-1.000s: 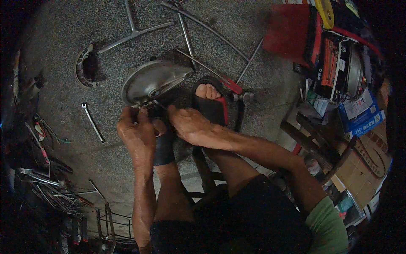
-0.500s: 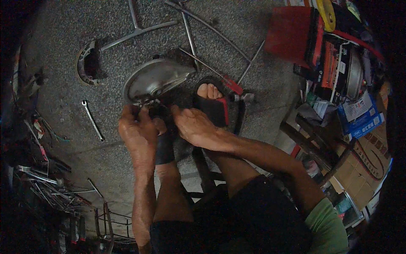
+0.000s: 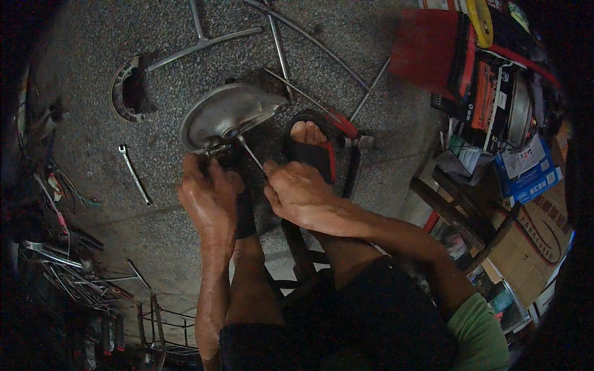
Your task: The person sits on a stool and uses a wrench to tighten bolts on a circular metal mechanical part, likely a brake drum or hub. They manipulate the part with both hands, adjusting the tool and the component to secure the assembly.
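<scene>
A dull silver brake plate (image 3: 226,111), like a half-dish on its edge, stands on the floor in front of my feet. My left hand (image 3: 207,195) is closed at its lower left edge, fingers pinching dark metal fittings (image 3: 216,148) there; the fingertips are partly hidden. In my right hand (image 3: 297,195) is a slim shiny metal tool (image 3: 252,152), its far end against the plate near the round hole. The fist covers its other end, so its exact kind is unclear. A curved brake shoe (image 3: 124,93) lies apart, left of the plate.
A combination wrench (image 3: 135,175) lies at left. T-shaped metal bars (image 3: 204,44) and a red-handled screwdriver (image 3: 340,122) are farther off, beside a hammer-like head (image 3: 365,143). A red box (image 3: 427,52) and cardboard (image 3: 535,241) crowd the right; metal tools (image 3: 77,278) pile up lower left.
My right hand has drawn back toward me and to the right, so the slim metal tool now shows between it and the plate. My left hand stays at the plate's edge, shifted slightly.
</scene>
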`<action>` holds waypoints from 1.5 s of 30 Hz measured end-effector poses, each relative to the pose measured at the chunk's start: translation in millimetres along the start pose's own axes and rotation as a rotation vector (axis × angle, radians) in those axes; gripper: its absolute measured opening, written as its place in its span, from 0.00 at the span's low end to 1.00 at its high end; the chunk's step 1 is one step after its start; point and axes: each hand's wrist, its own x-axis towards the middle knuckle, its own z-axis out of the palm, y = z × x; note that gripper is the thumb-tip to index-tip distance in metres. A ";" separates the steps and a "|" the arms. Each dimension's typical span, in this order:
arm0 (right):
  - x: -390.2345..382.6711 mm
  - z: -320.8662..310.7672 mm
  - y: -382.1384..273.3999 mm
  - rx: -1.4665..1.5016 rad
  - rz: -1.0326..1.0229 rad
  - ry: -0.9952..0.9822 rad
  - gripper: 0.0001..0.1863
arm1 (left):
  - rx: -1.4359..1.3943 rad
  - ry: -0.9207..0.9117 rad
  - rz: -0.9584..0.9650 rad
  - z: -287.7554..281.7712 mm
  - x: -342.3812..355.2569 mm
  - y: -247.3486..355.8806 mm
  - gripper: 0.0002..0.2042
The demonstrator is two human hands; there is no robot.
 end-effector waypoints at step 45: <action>55.1 -82.3 -52.9 -0.112 0.044 -0.379 0.17 | -0.197 -0.050 -0.191 -1.8 2.4 -0.2 0.06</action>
